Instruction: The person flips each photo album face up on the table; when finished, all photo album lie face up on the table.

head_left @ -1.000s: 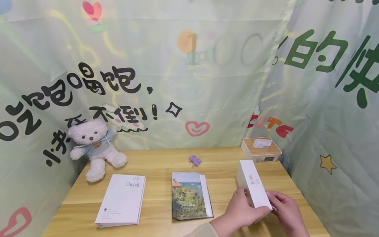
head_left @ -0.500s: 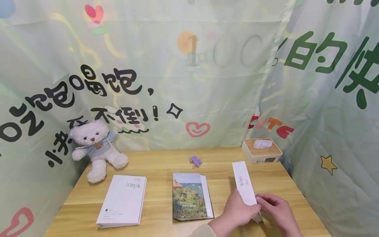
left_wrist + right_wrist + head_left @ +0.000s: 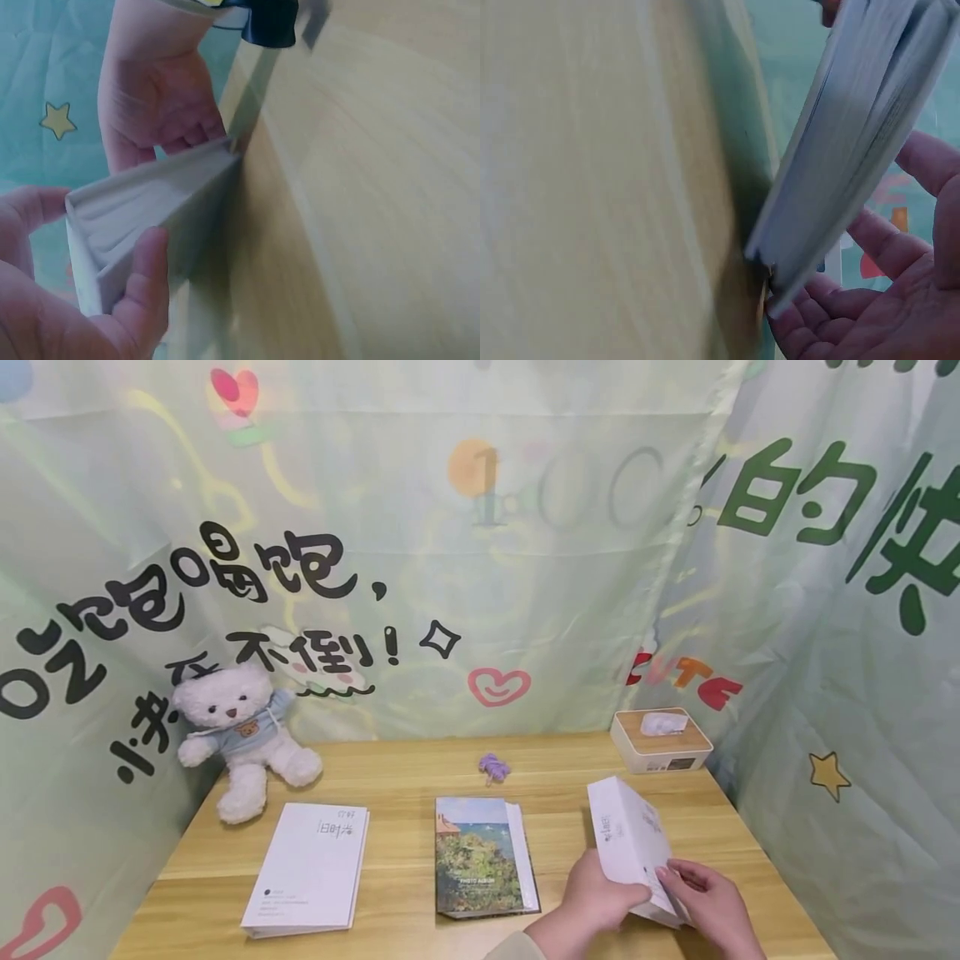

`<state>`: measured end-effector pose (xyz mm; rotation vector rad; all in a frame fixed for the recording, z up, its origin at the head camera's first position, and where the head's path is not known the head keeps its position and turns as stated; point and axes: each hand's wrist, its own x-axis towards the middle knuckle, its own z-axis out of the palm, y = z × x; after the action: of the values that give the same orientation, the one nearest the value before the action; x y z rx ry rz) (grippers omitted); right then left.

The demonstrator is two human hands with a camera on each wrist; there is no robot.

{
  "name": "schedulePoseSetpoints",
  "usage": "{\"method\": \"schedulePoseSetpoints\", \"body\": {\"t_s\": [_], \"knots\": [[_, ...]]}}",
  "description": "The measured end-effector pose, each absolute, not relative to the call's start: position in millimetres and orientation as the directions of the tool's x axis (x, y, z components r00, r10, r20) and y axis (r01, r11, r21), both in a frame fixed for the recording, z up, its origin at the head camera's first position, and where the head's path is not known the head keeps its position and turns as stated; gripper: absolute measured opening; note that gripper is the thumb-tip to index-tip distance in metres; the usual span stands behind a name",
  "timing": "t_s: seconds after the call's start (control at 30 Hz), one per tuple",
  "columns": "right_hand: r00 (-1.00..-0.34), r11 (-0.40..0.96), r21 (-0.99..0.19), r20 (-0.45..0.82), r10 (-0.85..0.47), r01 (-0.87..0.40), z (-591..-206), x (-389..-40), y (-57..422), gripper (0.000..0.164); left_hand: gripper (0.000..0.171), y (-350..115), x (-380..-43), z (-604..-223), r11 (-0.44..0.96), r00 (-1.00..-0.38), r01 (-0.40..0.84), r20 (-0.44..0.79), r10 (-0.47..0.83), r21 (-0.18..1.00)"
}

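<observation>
Both hands hold a white photo album [image 3: 626,835] at the table's right side, its spine turned up and its printed cover facing right. The left hand [image 3: 592,889] grips the spine's near end; in the left wrist view its thumb [image 3: 150,262] and a finger lie on opposite sides of the album. At the lower right of the cover, the right hand [image 3: 708,897] has its thumb on the face, with the other fingers partly hidden. The right wrist view shows the album's page edges [image 3: 855,112] and right fingers [image 3: 802,322] at its lower corner.
Another white album [image 3: 311,864] lies at the left, and a picture-covered photo album [image 3: 480,860] in the middle. Behind them are a teddy bear [image 3: 247,735], a purple trinket [image 3: 493,767] and a tissue box [image 3: 663,741]. Printed cloth walls [image 3: 570,610] surround the wooden table [image 3: 405,760].
The held album has turned: first its left side showed beside the spine, then only the spine, now its right cover. The right thumb has come onto that cover.
</observation>
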<state>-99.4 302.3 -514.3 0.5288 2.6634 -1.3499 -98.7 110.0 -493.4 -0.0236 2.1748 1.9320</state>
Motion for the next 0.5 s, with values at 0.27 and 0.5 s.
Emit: {"method": "schedulePoseSetpoints", "body": {"t_s": [0.27, 0.5], "knots": [[-0.921, 0.591, -0.708, -0.269, 0.282, 0.388, -517, -98, 304, 0.092, 0.035, 101, -99, -513, 0.389, -0.958, -0.162, -0.24, 0.16, 0.907], [-0.922, 0.58, -0.718, -0.26, 0.288, 0.384, -518, -99, 306, 0.088, 0.039, 103, -101, -521, 0.394, -0.95, -0.154, -0.245, 0.193, 0.906]]}}
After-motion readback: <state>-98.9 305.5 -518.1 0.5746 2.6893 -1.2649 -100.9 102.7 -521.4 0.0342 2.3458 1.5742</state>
